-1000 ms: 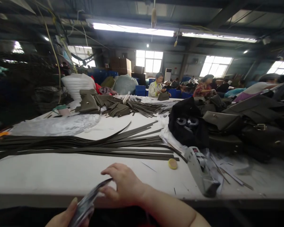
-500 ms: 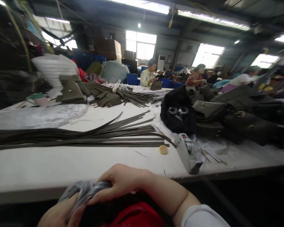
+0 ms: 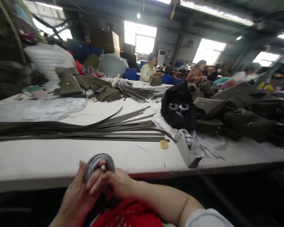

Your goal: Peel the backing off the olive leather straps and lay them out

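My left hand (image 3: 79,192) and my right hand (image 3: 119,183) meet at the table's near edge, both closed on a grey, shiny roll of tape (image 3: 88,168). The ring is tilted toward me, and fingers show in its centre hole. My left thumb points up along its left side; my right fingers pinch its lower right side. A grey tape dispenser (image 3: 186,149) stands on the table to the right of my hands. Dark olive straps (image 3: 85,127) lie in a long bundle beyond them.
A small yellow-rimmed disc (image 3: 163,144) lies left of the dispenser. A black bag (image 3: 177,116) holds round rolls. Olive handbags (image 3: 246,121) are piled at right, others (image 3: 68,85) at back left. Clear plastic sheeting (image 3: 38,108) covers the left side. Several people work farther back.
Both hands have risen with the roll, which earlier looked like a crumpled grey loop and now shows its round face. The view has tilted slightly downward.
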`<state>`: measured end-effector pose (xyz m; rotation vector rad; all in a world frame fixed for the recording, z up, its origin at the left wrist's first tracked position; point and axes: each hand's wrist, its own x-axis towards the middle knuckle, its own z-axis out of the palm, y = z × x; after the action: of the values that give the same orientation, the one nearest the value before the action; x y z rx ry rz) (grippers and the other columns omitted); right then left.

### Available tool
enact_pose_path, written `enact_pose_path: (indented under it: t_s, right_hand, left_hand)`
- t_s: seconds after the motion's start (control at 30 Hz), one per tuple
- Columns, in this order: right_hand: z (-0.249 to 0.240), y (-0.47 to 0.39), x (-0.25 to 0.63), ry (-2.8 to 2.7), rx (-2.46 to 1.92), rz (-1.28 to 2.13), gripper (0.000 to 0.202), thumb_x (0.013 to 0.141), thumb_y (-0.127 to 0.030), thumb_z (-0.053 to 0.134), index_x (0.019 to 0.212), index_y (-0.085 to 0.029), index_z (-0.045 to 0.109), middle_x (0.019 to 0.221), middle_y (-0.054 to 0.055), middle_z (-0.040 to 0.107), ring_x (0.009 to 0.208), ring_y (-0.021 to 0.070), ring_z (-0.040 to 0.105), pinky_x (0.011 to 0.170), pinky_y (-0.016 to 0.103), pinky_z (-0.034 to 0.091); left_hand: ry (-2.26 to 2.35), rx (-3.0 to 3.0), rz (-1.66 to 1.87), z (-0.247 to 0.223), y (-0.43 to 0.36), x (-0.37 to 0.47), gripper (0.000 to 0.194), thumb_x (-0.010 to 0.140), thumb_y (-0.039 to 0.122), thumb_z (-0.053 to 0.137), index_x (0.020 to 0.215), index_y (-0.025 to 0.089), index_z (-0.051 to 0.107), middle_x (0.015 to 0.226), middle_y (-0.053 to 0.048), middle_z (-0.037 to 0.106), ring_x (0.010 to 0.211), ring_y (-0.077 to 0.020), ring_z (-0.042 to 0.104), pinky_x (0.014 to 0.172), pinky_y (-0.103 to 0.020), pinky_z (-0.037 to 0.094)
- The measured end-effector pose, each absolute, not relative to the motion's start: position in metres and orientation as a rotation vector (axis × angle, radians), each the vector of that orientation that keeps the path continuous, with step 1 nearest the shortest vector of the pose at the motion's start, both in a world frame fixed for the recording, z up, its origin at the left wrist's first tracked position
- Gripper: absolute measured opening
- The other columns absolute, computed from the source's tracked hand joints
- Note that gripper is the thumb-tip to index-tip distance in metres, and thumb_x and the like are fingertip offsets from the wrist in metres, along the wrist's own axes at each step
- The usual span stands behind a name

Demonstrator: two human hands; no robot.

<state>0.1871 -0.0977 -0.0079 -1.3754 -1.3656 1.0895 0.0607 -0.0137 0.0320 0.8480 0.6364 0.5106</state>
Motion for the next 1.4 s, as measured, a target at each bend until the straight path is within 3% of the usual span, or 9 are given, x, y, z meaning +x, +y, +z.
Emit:
enact_pose_path:
  t_s: [0.1,0.2,0.3,0.4,0.6,0.73,0.93,1.17,1.4]
  right_hand:
    - [-0.001,-0.108,0.190,-1.186,-1.373,1.005,0.072,0.093,-0.072,0.020,0.106,-0.012,0.058,0.072,0.002,0.060,0.051,0.0110,0.048,0.049,0.023,0.041]
    - [0.022,-0.116,0.215,-1.494,-1.504,0.971,0.048,0.094,-0.058,0.044,0.106,-0.016,0.065,0.096,0.006,0.069,0.082,0.0173,0.061,0.074,0.026,0.046]
    - [0.030,-0.119,0.232,-1.816,-1.666,1.134,0.033,0.091,-0.045,0.054,0.095,-0.017,0.070,0.085,0.004,0.072,0.076,0.0185,0.062,0.071,0.026,0.044]
    - [0.019,-0.119,0.230,-1.745,-1.677,1.103,0.031,0.090,-0.043,0.055,0.093,-0.015,0.070,0.083,0.004,0.071,0.073,0.0184,0.060,0.068,0.027,0.044]
    - [-0.005,-0.126,0.217,-1.522,-1.554,1.033,0.037,0.092,-0.049,0.053,0.104,-0.015,0.064,0.083,0.005,0.068,0.071,0.0179,0.058,0.066,0.027,0.046]
    - [-0.004,-0.136,0.226,-1.504,-1.517,1.196,0.042,0.097,-0.051,0.042,0.100,-0.015,0.064,0.068,0.001,0.060,0.057,0.0131,0.050,0.057,0.025,0.043]
    - [-0.009,-0.147,0.232,-1.775,-1.461,1.298,0.044,0.099,-0.044,0.039,0.092,-0.015,0.071,0.087,0.006,0.068,0.081,0.0177,0.060,0.079,0.029,0.047]
    - [-0.026,-0.148,0.228,-1.955,-1.672,1.303,0.043,0.095,-0.047,0.048,0.076,-0.015,0.069,0.067,0.001,0.064,0.058,0.0121,0.053,0.056,0.023,0.039]
    - [-0.034,-0.128,0.315,-1.201,-2.550,0.296,0.022,0.092,-0.030,0.054,0.099,-0.014,0.068,0.103,0.014,0.067,0.096,0.0237,0.061,0.085,0.032,0.043]
  left_hand:
    - [0.580,0.806,0.552,0.021,-0.015,0.062,0.043,0.087,0.055,0.059,0.088,0.013,0.069,0.059,0.000,0.056,0.059,-0.0132,0.056,0.070,-0.030,0.056]
    - [0.615,1.069,0.620,0.011,-0.014,0.058,0.044,0.084,0.054,0.063,0.097,0.012,0.069,0.085,-0.006,0.069,0.076,-0.0163,0.063,0.076,-0.029,0.054]
    - [0.584,1.566,0.533,0.007,-0.017,0.055,0.041,0.084,0.051,0.062,0.106,0.017,0.070,0.099,-0.006,0.072,0.086,-0.0185,0.065,0.083,-0.029,0.052]
    - [0.555,1.804,0.480,0.005,-0.023,0.059,0.033,0.084,0.045,0.064,0.103,0.020,0.074,0.096,-0.005,0.075,0.090,-0.0197,0.067,0.087,-0.029,0.050]
    - [0.857,1.288,0.918,-0.008,-0.031,0.074,0.049,0.088,0.057,0.054,0.103,0.014,0.071,0.065,0.000,0.065,0.047,-0.0093,0.052,0.046,-0.019,0.043]
    - [0.730,1.295,0.717,-0.017,-0.037,0.069,0.046,0.088,0.056,0.055,0.100,0.014,0.068,0.063,0.001,0.062,0.049,-0.0094,0.052,0.049,-0.019,0.044]
    - [0.647,1.452,0.379,-0.037,-0.049,0.054,0.045,0.091,0.054,0.050,0.107,0.015,0.067,0.054,0.004,0.055,0.045,-0.0095,0.047,0.045,-0.019,0.038]
    - [0.721,1.513,0.314,-0.051,-0.064,0.046,0.040,0.087,0.052,0.054,0.095,0.017,0.072,0.083,-0.005,0.072,0.072,-0.0181,0.064,0.068,-0.026,0.051]
    - [0.812,1.482,0.214,-0.066,-0.063,0.039,0.050,0.085,0.062,0.051,0.096,0.016,0.069,0.065,0.000,0.064,0.042,-0.0102,0.045,0.044,-0.023,0.039]
